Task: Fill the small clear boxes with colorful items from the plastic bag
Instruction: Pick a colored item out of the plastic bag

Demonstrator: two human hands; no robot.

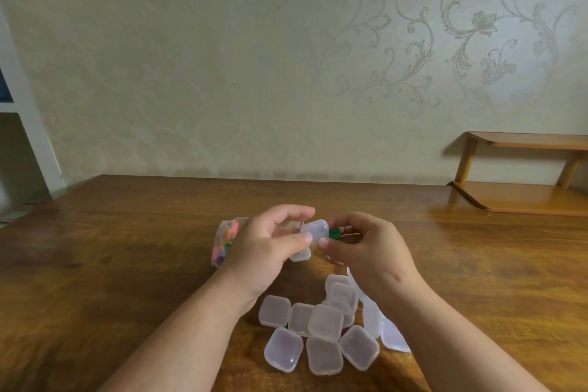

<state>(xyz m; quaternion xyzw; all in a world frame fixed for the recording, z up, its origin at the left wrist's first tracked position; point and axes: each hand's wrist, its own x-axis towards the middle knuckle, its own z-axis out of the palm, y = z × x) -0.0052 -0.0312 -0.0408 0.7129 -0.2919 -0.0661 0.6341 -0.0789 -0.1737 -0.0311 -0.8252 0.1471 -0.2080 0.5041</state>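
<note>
Head view. A person's two bare hands meet above a wooden table (pixel 127 248), and all positions below are given relative to the small clear box (pixel 315 230) held between them.

- **Left hand** (pixel 267 245): its fingers are curled round the small clear box from the left, with the thumb tip pressed on the box's near face. The box is held off the table. Its hinged lid appears to be raised, though blur leaves this uncertain.
- **Right hand** (pixel 369 251): it pinches a green item (pixel 334 234) between the thumb and curled fingers, just to the right of the box and touching or nearly touching its edge. The item's shape is too blurred to tell.
- **Plastic bag** (pixel 224 240): it lies on the table to the left of the box, partly hidden behind the left hand. Pink, orange and green pieces show through it.
- **Pile of clear boxes** (pixel 324 325): these closed, translucent boxes lie nearer the person than the held box, between the two forearms. Several overlap or are stacked.
- **Background**: a wooden shelf (pixel 525 197) stands far to the right of the box and behind it, against a wallpapered wall (pixel 222 57) with a scroll pattern.
</note>
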